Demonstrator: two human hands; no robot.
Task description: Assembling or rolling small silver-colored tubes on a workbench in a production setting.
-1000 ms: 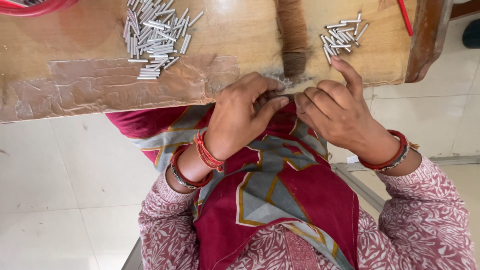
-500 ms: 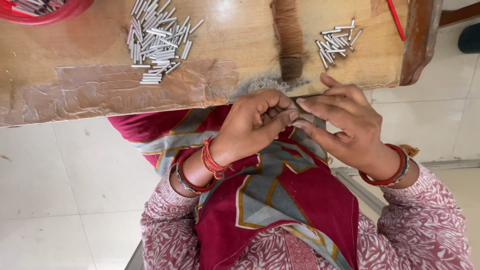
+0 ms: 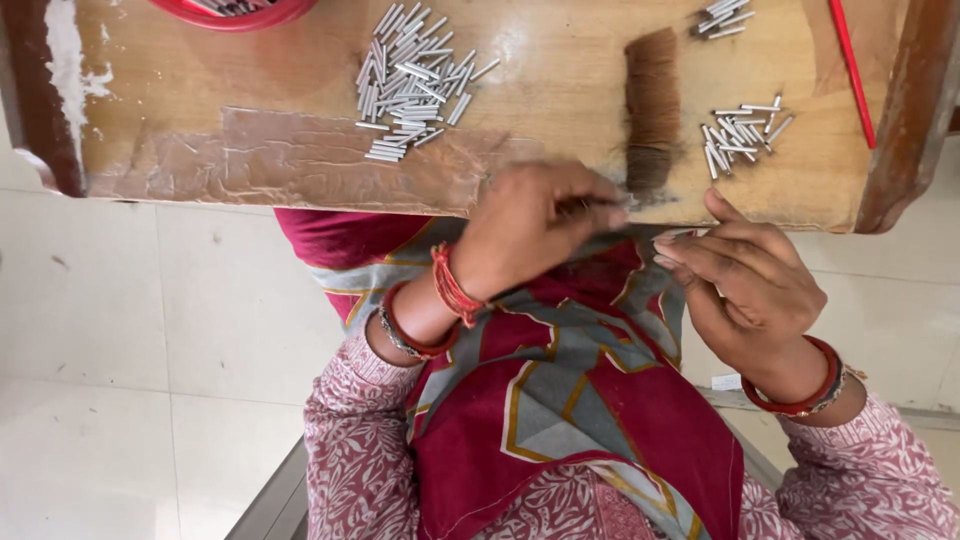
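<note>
Brown fibre bundle point(image 3: 651, 100) lies upright in the upper middle of the frame on the worktop point(image 3: 300, 150), its lower end beside your left hand point(image 3: 535, 225), whose grip pinches strands; your right hand point(image 3: 745, 285) waits half-curled, empty.

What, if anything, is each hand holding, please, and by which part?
The left hand pinches the brown fibre bundle at its near end. What the right hand holds cannot be told.

The left hand point(image 3: 535, 235) is pinching something small right by the brown hair bundle point(image 3: 651, 105). The right hand point(image 3: 745, 285) is curling just below it. Silver tubes point(image 3: 412, 80) are lying left of the bundle.
</note>
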